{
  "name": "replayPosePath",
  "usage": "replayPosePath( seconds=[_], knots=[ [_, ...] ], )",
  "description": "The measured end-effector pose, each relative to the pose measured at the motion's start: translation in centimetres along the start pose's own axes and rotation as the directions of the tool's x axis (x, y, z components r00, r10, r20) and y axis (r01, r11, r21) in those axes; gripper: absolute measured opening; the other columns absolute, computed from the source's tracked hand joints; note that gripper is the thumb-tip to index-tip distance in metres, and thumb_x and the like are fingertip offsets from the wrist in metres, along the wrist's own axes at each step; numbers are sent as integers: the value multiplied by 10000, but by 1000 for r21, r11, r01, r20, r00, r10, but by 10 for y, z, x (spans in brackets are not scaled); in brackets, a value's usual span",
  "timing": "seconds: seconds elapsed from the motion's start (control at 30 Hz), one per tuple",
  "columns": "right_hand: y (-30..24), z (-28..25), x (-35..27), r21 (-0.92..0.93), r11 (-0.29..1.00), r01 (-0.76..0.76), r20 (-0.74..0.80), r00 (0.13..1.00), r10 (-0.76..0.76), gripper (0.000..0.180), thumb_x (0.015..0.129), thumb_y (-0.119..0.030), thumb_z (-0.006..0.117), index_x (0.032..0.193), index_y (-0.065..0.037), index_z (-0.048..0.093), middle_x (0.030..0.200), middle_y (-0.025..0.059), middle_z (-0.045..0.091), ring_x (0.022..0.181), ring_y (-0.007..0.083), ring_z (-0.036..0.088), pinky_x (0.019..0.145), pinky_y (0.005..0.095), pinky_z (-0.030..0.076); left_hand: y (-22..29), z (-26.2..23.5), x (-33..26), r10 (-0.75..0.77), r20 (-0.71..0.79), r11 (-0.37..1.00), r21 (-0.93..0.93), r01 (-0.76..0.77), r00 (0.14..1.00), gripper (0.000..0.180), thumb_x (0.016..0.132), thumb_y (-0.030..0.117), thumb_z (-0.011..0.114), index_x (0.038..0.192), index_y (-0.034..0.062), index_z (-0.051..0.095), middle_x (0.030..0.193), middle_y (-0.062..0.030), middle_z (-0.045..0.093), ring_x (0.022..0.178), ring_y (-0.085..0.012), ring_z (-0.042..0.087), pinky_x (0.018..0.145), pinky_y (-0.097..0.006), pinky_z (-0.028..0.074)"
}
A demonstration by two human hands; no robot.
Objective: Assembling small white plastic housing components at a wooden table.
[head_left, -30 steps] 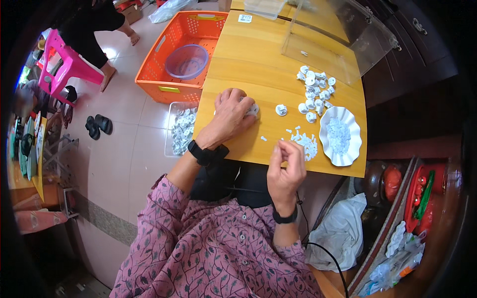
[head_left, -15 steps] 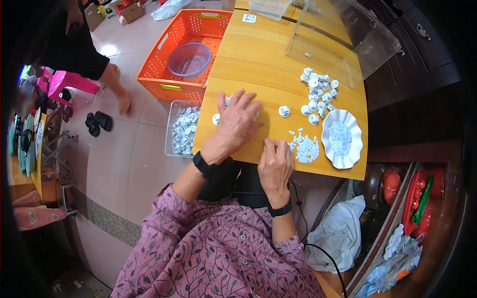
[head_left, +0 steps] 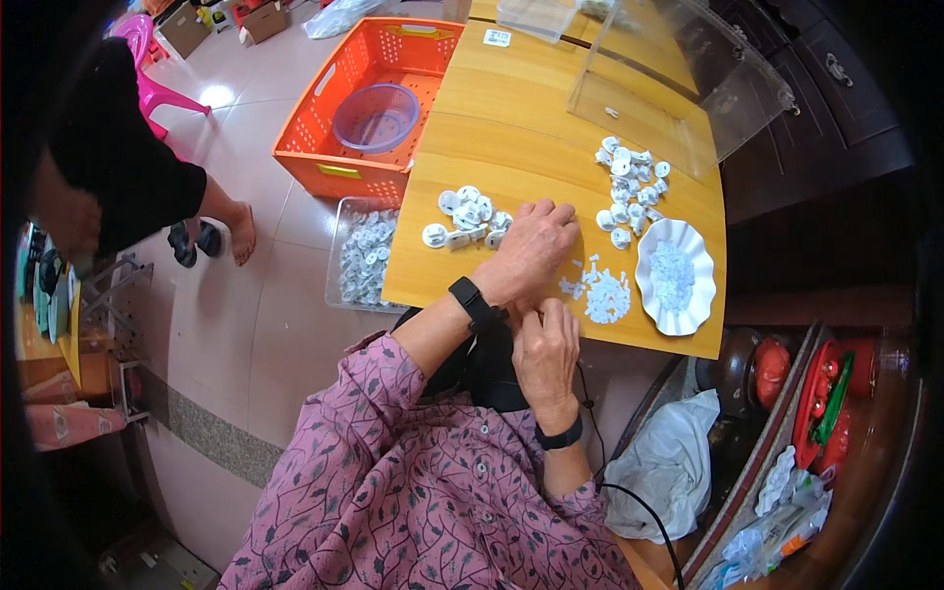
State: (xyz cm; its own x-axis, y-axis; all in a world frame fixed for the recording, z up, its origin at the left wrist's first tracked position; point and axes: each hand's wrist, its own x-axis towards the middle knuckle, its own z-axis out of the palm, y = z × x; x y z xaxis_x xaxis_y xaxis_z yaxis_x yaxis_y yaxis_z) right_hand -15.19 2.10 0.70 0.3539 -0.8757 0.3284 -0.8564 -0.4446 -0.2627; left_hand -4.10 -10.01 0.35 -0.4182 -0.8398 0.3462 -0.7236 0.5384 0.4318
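I see the wooden table point(head_left: 551, 118) still carrying everything. A second ago the left hand point(head_left: 531, 251) lay flat by the left-side white round caps point(head_left: 462, 218); it has since drawn back toward the table's near edge. The right hand point(head_left: 544, 349), which was raised alone before, now meets it, fingertips together. I cannot tell what they pinch, if anything. The heap of tiny white pieces point(head_left: 605, 295) lies just beside them, apparently the source, with the scalloped white dish point(head_left: 675, 280) beyond.

Our left hand point(head_left: 531, 251) lies palm down, fingers spread toward one o'clock. Our right hand point(head_left: 546, 349) sits just below it at six o'clock, fingers curled, touching the left wrist.
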Motion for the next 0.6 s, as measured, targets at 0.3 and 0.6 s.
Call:
replayPosePath(
  seconds=[0.3,0.6],
  knots=[
    [-3,-4,-1,61,998,36,-22,999,-34,186,819,-65,704,994,-3,686,894,95,547,858,283,559,729,411,427,-8,1,-16,-25,-42,999,-36,23,999,89,802,93,652,872,40,643,925,-116,560,929,-309,552,793,-402,497],
    [-7,0,-7,59,997,53,-78,996,-49,45,815,-31,695,830,-27,652,827,87,540,794,274,560,684,400,432,1,-23,-42,-120,-274,946,-324,26,954,222,771,-17,704,987,29,685,906,-128,622,861,-328,636,725,-406,531]
  ],
)
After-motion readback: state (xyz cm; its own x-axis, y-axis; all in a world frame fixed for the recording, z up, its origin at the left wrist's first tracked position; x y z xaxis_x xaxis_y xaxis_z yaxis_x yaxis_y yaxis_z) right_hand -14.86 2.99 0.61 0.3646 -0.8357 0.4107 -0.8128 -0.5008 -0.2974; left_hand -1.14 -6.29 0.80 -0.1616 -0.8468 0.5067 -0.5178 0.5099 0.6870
